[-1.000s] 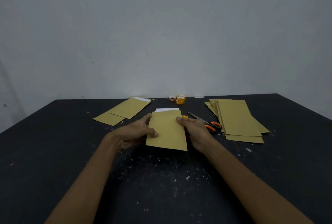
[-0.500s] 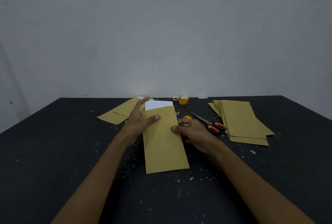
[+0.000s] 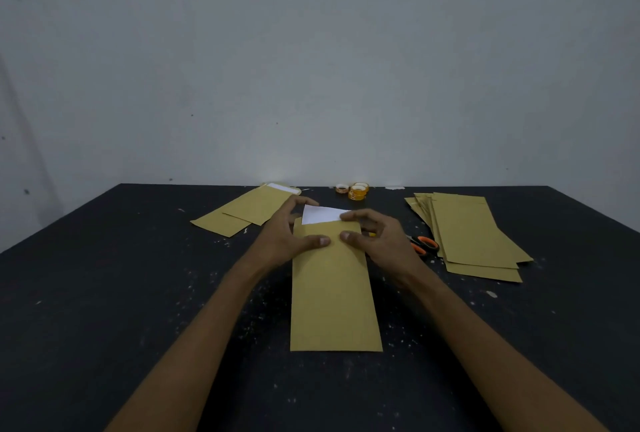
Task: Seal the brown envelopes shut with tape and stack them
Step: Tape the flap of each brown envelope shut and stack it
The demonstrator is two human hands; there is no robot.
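The right hand (image 3: pixel 384 244) hides most of the scissors (image 3: pixel 424 245). It and the left hand (image 3: pixel 287 237) pinch the top of the envelope (image 3: pixel 332 300) lying on the table (image 3: pixel 104 293); envelope stack (image 3: pixel 474 234) right of it, tape rolls (image 3: pixel 358 190) beyond.

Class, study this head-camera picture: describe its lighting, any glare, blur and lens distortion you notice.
Head view: dim, flat light; a faint bright patch on the wall above the far edge of the table; the white paper in the envelope is brightest; left hand and right hand gripping it look sharp; wide-angle stretch splays the forearms.
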